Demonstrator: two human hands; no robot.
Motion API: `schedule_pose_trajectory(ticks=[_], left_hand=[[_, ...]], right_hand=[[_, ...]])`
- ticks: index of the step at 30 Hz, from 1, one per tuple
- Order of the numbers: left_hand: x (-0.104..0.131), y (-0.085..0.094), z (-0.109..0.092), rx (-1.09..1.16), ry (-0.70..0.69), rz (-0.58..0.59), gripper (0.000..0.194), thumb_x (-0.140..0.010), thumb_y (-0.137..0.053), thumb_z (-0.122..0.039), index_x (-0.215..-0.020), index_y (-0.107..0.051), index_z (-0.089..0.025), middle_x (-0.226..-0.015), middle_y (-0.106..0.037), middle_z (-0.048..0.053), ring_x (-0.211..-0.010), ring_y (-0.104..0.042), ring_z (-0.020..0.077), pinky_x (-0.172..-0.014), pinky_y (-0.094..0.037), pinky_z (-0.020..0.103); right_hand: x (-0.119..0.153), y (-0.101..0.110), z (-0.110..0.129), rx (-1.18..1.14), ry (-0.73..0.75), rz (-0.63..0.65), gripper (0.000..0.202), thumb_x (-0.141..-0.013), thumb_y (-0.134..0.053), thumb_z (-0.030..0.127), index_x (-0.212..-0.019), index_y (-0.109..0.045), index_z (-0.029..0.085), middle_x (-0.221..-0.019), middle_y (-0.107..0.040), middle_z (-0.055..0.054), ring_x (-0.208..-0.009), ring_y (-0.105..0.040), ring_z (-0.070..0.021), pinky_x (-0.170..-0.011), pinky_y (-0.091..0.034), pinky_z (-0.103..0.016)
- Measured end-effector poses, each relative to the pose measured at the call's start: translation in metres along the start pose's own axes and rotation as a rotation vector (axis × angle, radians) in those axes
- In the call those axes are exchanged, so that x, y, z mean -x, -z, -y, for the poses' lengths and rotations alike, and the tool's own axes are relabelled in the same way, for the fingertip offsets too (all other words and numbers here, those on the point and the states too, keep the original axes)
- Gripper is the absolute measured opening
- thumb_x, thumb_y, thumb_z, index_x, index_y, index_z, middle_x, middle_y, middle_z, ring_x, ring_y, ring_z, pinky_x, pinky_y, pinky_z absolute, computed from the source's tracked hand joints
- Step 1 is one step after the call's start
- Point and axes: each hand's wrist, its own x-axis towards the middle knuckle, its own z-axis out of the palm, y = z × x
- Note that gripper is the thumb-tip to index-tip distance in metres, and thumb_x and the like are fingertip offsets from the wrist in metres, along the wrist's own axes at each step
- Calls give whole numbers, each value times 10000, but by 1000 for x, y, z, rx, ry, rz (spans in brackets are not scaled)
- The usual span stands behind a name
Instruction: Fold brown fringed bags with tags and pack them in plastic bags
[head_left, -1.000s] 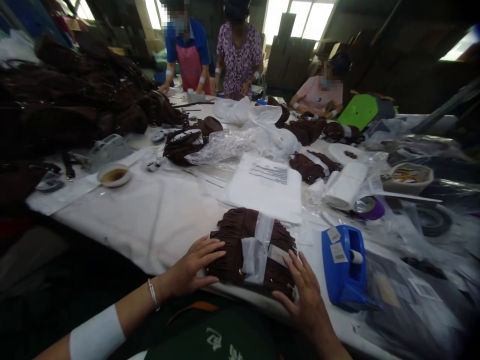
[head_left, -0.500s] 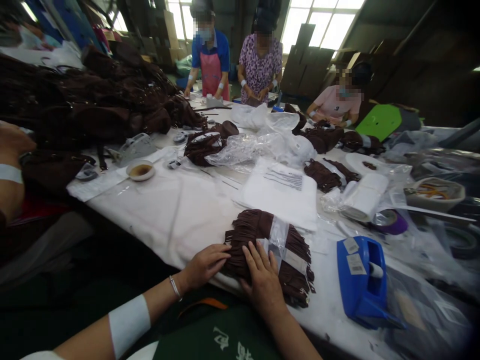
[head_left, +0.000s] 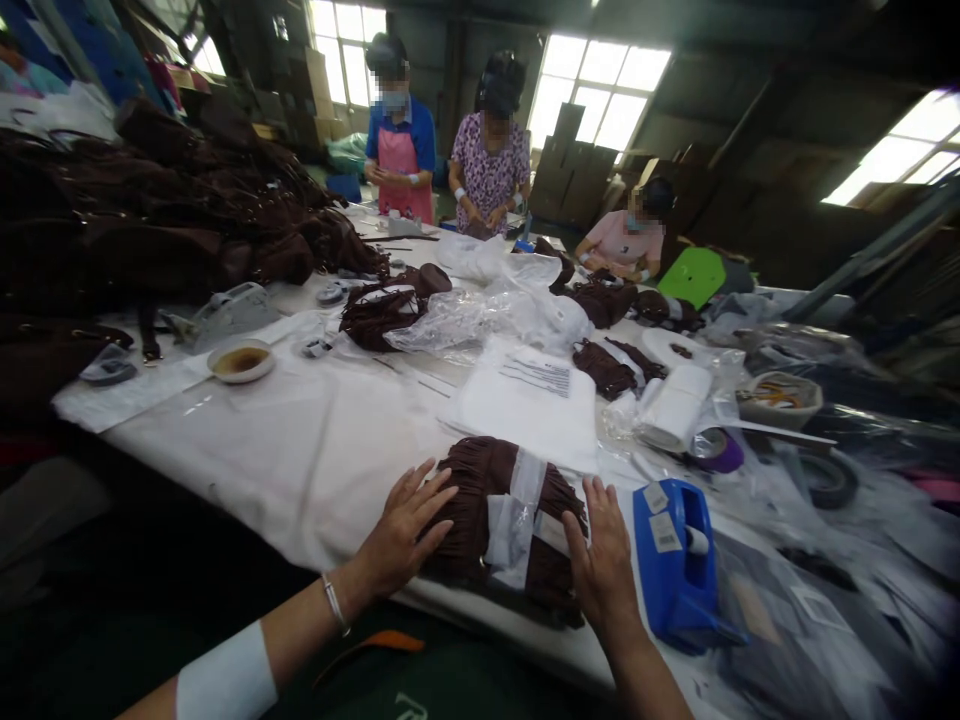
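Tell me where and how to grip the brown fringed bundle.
Probably by both sides, left hand from the left, right hand from the right: the brown fringed bundle lies on the table, one side facing each hand, a pale strip between.

item: one dark brown fringed bundle (head_left: 471, 510), which we record lying flat, pale translucent strips (head_left: 528, 478) across its middle, near the white table's edge (head_left: 300, 520).

Wearer's two hands (head_left: 405, 525) (head_left: 606, 565), one blue dispenser (head_left: 667, 585)

The left hand (head_left: 401, 525) could pass leftward; the dispenser (head_left: 660, 590) obstructs the right hand (head_left: 606, 545).
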Motion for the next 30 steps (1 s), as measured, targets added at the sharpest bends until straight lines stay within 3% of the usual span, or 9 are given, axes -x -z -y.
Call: schedule_pose_trajectory(ticks=[3,5,10,16,19,21,26,28,30], left_hand=[[-39,-15,-14,-63,-56,76,518,-942,-443,-255,-1436,-295,-201,-1515,-245,101,-1409,-136,292,-1116,-190,562],[-54,-33,-17,-66,-75,145,546,-936,-459,-301,-1444,-271,-235,-1513,-255,84,-1403,-166,290,-1110,-191,573],[-54,-66,-2,-1,13,324,501,-955,-408,-360,-1434,-280,-288,-1490,-316,51,-1377,-260,265,-1088,-262,555],[-64,-44,8,91,54,259,426,-960,-411,-321,-1382,-385,-266,-1443,-403,45,-1358,-315,216,-1141,-172,517],[-100,-36,23,89,58,94,319,-949,-434,-249,-1254,-525,-243,-1291,-573,44,-1245,-472,186,-1152,-153,489],[-136,-43,40,70,43,79,258,-948,-432,-231,-1148,-596,-224,-1148,-657,36,-1113,-571,163,-1141,-205,455],[-225,-94,73,-48,-173,446,288,-856,-606,-278,-1133,-614,-200,-1204,-621,74,-1096,-579,188,-962,-453,315],[-242,-114,75,-85,-241,516,488,-698,-769,-299,-1143,-610,-179,-1242,-588,120,-1127,-554,270,-926,-479,370],[-248,-125,73,-138,-276,564,491,-646,-802,-278,-1084,-630,-138,-1175,-608,163,-1092,-560,322,-876,-499,420]], right_hand=[[-2,-20,-5,75,-11,31,641,-915,-395,461,-1465,-174,220,-1513,-260,-102,-1411,-133,-313,-1073,-221,-618],[4,-40,-7,120,51,119,663,-887,-452,477,-1460,-194,266,-1500,-293,-89,-1394,-193,-334,-1048,-244,-637],[13,-57,-15,150,58,287,616,-864,-483,501,-1422,-300,316,-1449,-391,-65,-1333,-340,-345,-994,-339,-622],[-26,-34,0,173,33,218,582,-915,-403,455,-1441,-270,246,-1509,-272,-33,-1408,-169,-281,-1109,-227,-520],[-31,-50,2,142,169,299,580,-912,-413,466,-1443,-232,317,-1498,-289,12,-1388,-240,-270,-1103,-245,-506],[-27,-66,-4,136,203,337,570,-913,-413,468,-1437,-218,357,-1481,-314,32,-1363,-303,-263,-1083,-279,-496],[-19,-92,-24,179,257,262,628,-895,-437,461,-1449,-160,358,-1458,-334,46,-1314,-389,-276,-1036,-316,-481],[-18,-99,-29,190,286,207,649,-881,-445,477,-1451,-162,350,-1441,-362,42,-1285,-428,-283,-1019,-319,-476],[-15,-107,-33,195,299,157,651,-872,-442,495,-1450,-181,348,-1426,-387,40,-1262,-455,-289,-1012,-308,-477]])
